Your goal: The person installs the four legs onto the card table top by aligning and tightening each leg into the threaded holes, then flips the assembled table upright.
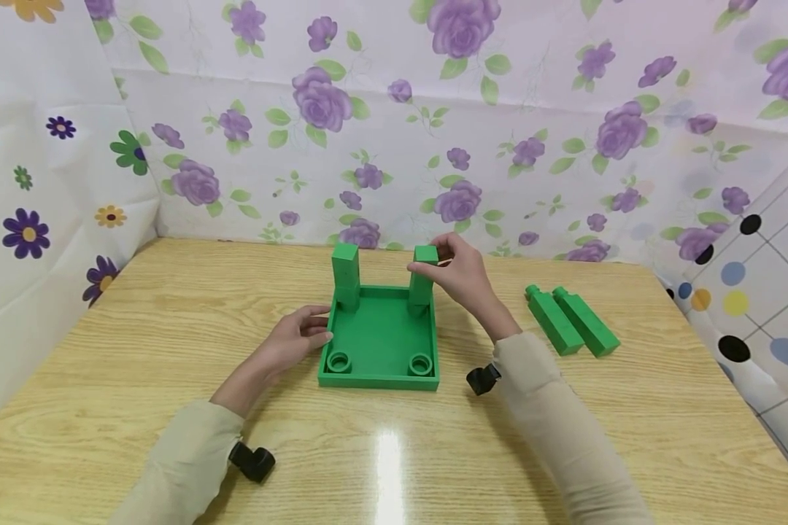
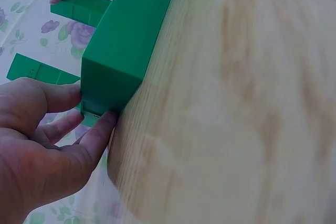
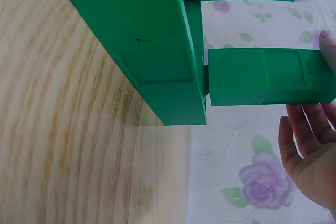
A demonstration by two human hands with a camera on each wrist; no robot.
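Observation:
A square green tray [image 1: 381, 324] with raised walls rests on the table. My left hand [image 1: 294, 341] holds its left wall, thumb at the rim and fingers along the side in the left wrist view. Over the tray's far right corner stands a green post [image 3: 239, 77] marked 126, its narrow neck showing at the tray end in the right wrist view. My right hand [image 1: 462, 271] grips this post near the top, thumb in front and fingers behind. Another green post [image 1: 346, 273] stands upright at the far left corner. Round sockets [image 1: 420, 365] show at both near corners.
Two loose green posts [image 1: 554, 321] with knobbed ends lie side by side on the wooden table [image 1: 236, 452], right of the tray. A flowered cloth [image 1: 381, 109] hangs behind the table, with patterned cloths at both sides.

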